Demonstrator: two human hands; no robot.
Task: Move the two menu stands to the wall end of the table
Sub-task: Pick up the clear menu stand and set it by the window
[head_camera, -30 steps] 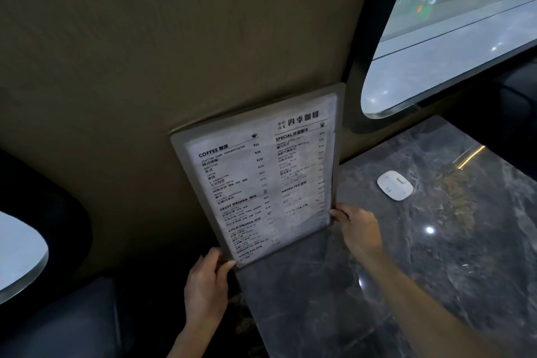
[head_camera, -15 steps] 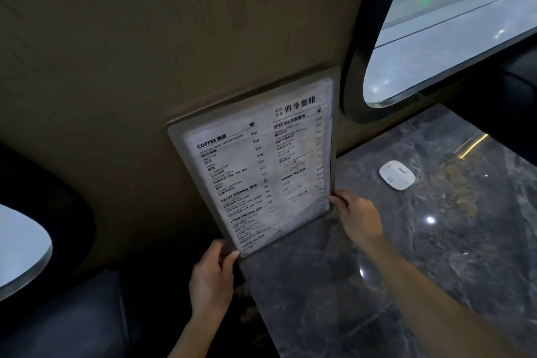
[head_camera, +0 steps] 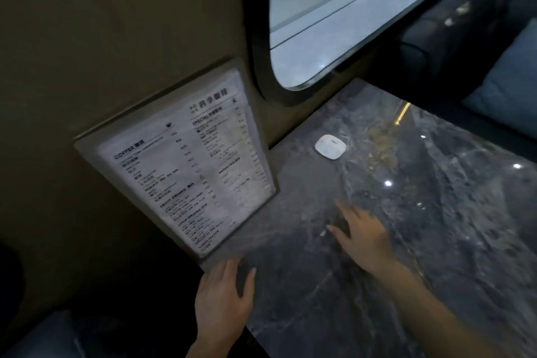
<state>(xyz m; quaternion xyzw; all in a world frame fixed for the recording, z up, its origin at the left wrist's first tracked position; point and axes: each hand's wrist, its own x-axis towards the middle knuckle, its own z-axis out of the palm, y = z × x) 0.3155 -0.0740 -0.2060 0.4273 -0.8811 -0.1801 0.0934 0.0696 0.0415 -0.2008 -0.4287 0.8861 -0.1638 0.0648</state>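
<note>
Glossy marbled table (head_camera: 436, 241): flat menu stand (head_camera: 186, 163) is propped against wall (head_camera: 116, 38), untouched; left hand (head_camera: 223, 299) and right hand (head_camera: 363, 238) are spread wide, empty.

Menu stand (head_camera: 186, 163) stood against the wall (head_camera: 116, 23) on the marble tabletop (head_camera: 436, 241), left hand (head_camera: 223, 299) and right hand (head_camera: 363, 238) spread flat nearby, white puck (head_camera: 330, 146) beyond.

Dim room: tan wall (head_camera: 116, 23), rounded dark-framed window (head_camera: 334, 9), blue cushion (head_camera: 505, 84).
</note>
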